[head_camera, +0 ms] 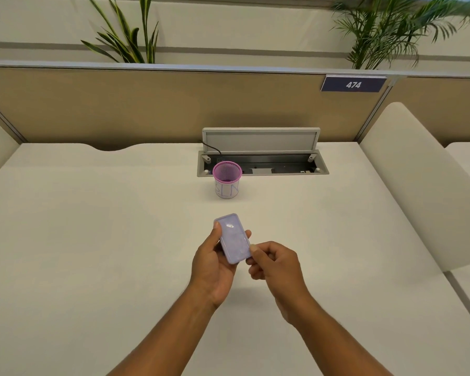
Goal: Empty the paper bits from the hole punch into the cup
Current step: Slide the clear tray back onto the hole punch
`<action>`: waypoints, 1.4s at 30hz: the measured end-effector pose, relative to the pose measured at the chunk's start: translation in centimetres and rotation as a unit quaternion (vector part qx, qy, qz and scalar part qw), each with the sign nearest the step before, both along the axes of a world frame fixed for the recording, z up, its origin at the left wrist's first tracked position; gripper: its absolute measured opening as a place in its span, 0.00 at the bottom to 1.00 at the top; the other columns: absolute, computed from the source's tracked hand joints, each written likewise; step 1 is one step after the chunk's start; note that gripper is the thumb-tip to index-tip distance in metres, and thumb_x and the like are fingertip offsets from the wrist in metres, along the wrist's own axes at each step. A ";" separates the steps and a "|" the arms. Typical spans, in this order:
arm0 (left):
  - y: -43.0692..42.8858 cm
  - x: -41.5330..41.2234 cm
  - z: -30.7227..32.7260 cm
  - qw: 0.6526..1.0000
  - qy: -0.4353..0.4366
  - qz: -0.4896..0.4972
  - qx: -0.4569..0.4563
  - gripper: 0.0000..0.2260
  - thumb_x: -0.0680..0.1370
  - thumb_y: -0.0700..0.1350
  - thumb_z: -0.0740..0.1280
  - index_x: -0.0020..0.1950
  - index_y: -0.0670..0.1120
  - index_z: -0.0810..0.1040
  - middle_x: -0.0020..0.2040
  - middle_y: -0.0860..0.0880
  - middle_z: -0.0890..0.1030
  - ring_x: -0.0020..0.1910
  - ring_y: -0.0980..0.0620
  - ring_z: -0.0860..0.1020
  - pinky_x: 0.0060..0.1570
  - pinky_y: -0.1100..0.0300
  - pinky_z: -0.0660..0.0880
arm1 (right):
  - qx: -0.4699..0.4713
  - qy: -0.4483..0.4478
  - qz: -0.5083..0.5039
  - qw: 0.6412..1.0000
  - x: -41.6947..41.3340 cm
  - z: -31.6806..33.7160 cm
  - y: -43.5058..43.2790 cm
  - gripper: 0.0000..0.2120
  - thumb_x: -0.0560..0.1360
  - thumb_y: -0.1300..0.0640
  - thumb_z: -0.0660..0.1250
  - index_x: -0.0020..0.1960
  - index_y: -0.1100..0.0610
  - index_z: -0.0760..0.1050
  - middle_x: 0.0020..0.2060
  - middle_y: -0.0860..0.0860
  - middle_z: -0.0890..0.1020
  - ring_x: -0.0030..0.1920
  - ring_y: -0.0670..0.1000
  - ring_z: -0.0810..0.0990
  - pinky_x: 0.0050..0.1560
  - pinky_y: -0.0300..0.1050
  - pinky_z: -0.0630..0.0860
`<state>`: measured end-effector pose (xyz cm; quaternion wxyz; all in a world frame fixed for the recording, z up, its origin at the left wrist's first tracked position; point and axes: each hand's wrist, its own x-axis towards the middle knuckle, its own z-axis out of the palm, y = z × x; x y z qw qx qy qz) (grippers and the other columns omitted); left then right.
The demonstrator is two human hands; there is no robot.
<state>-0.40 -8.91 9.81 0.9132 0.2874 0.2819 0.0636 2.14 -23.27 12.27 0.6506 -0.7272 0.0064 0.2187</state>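
left hand [212,263]: gripping hole punch [234,238], raised above counter [92,226] middle | right hand [274,263]: fingertips pinching punch's near right corner | cup [226,180]: upright toward counter's far edge, well apart

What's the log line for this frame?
left hand: holds punch | right hand: fingertips at punch's near end | cup: upright, beyond punch | emptying: not yet

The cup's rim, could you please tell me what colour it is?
Pink: the mesh cup has a pink rim, clearest in the head view.
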 end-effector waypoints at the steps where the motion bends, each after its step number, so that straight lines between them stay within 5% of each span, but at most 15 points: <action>1: 0.0 0.0 0.0 1.000 0.000 0.000 0.002 0.16 0.84 0.54 0.62 0.65 0.48 0.81 0.57 0.41 0.88 0.60 0.39 0.85 0.50 0.49 0.86 | 0.003 0.002 0.000 1.000 0.0 0.0 0.0 0.09 0.80 0.53 0.70 0.42 0.53 0.84 0.37 0.53 0.87 0.34 0.47 0.82 0.40 0.42 0.83; 13: -0.1 0.0 0.2 1.000 0.005 0.005 -0.014 0.17 0.85 0.53 0.62 0.68 0.46 0.79 0.60 0.40 0.87 0.61 0.38 0.85 0.52 0.47 0.86 | -0.002 -0.004 -0.015 1.000 0.2 -0.6 0.5 0.04 0.77 0.53 0.73 0.48 0.53 0.82 0.37 0.53 0.87 0.34 0.48 0.84 0.39 0.40 0.82; 17: -0.6 0.1 0.3 1.000 0.022 0.006 -0.008 0.20 0.84 0.54 0.64 0.71 0.44 0.78 0.64 0.37 0.85 0.63 0.38 0.84 0.48 0.48 0.86 | -0.067 -0.035 -0.001 0.997 0.0 -0.5 1.0 0.24 0.68 0.41 0.80 0.60 0.41 0.75 0.42 0.48 0.85 0.41 0.45 0.85 0.42 0.40 0.82; 21: -1.0 0.0 0.3 1.000 0.016 0.016 -0.015 0.16 0.81 0.54 0.67 0.60 0.45 0.86 0.55 0.40 0.88 0.52 0.41 0.88 0.43 0.49 0.86 | -0.082 -0.110 0.040 0.990 -0.1 -0.5 1.2 0.28 0.67 0.43 0.81 0.63 0.34 0.73 0.43 0.40 0.82 0.39 0.42 0.81 0.39 0.34 0.78; 26: -0.7 0.0 0.6 0.999 0.020 0.019 -0.020 0.18 0.83 0.52 0.67 0.66 0.42 0.80 0.51 0.43 0.90 0.48 0.45 0.89 0.41 0.51 0.86 | -0.148 -0.198 0.070 0.966 0.3 -0.5 0.9 0.33 0.70 0.42 0.79 0.73 0.44 0.75 0.45 0.40 0.80 0.38 0.43 0.76 0.41 0.32 0.74; 30: -0.5 0.1 1.0 0.999 0.023 0.013 -0.022 0.20 0.83 0.53 0.65 0.67 0.40 0.79 0.52 0.43 0.90 0.50 0.46 0.89 0.41 0.55 0.86 | -0.183 -0.253 0.078 0.947 0.3 -0.2 1.1 0.30 0.71 0.40 0.76 0.69 0.50 0.77 0.37 0.42 0.76 0.37 0.45 0.74 0.39 0.37 0.73; 34: -0.3 0.2 1.1 1.000 0.012 0.004 -0.024 0.20 0.83 0.53 0.66 0.67 0.40 0.80 0.56 0.40 0.88 0.53 0.42 0.88 0.44 0.52 0.86 | -0.158 -0.250 0.068 0.953 0.4 0.4 1.4 0.27 0.68 0.35 0.72 0.63 0.46 0.79 0.39 0.42 0.79 0.41 0.46 0.76 0.40 0.39 0.75; 38: -0.1 0.1 1.1 1.000 0.016 -0.020 -0.017 0.20 0.84 0.53 0.63 0.70 0.41 0.79 0.64 0.37 0.85 0.62 0.37 0.84 0.60 0.44 0.83 | -0.122 -0.202 0.057 0.970 2.1 0.7 1.4 0.12 0.78 0.45 0.71 0.59 0.49 0.82 0.45 0.45 0.84 0.40 0.44 0.79 0.42 0.39 0.76; 42: -0.6 -0.2 1.1 0.999 0.023 -0.038 -0.012 0.20 0.84 0.53 0.62 0.70 0.43 0.79 0.65 0.41 0.85 0.58 0.43 0.86 0.53 0.49 0.85 | -0.108 -0.165 0.027 0.980 3.9 1.2 1.7 0.08 0.82 0.54 0.67 0.54 0.54 0.84 0.46 0.47 0.87 0.44 0.48 0.83 0.43 0.44 0.82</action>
